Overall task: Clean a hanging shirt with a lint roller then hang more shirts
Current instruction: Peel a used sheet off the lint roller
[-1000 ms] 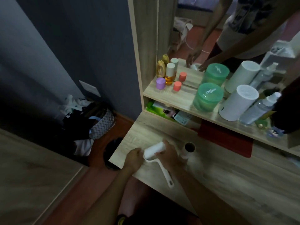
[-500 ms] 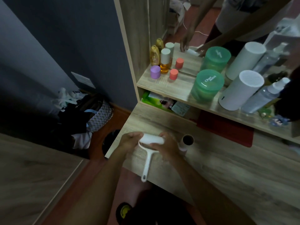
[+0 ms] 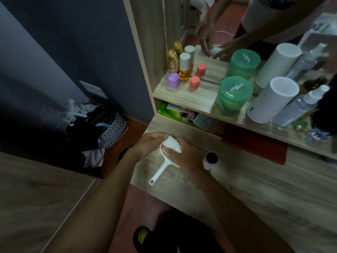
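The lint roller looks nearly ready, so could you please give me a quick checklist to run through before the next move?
1. Left hand grips the lint roller head: ok.
2. Right hand holds its other end: ok.
3. Handle free above the desk: ok.
4. Spare roll clear of the hands, beside the right one: ok.
5. Sticky sheet fresh: cannot tell.
6. Shirt in view: not ok.

lint roller (image 3: 171, 144) glossy white plastic; table (image 3: 255, 189) matt wood grain; green jar (image 3: 232, 95) translucent plastic.
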`<state>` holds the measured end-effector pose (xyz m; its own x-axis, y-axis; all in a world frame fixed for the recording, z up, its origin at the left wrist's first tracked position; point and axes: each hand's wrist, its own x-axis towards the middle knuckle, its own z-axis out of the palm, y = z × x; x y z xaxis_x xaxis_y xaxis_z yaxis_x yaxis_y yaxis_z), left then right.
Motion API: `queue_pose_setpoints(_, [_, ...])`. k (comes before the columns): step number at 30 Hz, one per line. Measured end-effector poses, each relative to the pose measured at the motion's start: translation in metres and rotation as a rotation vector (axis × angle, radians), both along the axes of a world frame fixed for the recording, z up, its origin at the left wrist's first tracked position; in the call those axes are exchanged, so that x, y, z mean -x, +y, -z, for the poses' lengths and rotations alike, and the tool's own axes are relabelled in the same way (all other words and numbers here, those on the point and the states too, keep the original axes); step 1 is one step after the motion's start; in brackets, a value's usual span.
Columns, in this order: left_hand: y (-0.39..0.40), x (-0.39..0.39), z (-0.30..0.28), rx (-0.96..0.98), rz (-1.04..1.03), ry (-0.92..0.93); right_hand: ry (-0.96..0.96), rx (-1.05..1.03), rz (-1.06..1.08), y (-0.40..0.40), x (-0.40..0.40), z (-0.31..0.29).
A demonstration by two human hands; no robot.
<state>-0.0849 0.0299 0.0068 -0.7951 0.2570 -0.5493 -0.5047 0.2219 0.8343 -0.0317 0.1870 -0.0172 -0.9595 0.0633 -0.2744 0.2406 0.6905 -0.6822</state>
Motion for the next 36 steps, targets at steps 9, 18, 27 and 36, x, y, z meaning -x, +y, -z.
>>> queue_pose_setpoints(9, [0.007, 0.009, -0.004, 0.156, 0.222, 0.040, 0.121, -0.168, -0.031, 0.004, -0.009, 0.000])
queue_pose_setpoints(18, [0.028, 0.003, -0.005, 0.461, 0.403, 0.304, 0.034, -0.191, -0.113, 0.011, -0.006, -0.022])
queue_pose_setpoints(27, [0.022, 0.000, -0.016, 0.278, 0.397, 0.168, 0.022, 0.013, -0.003, 0.011, -0.019, -0.018])
queue_pose_setpoints(36, [0.019, 0.005, -0.011, -0.070, 0.064, -0.156, -0.059, 0.370, 0.177, 0.002, -0.011, -0.027])
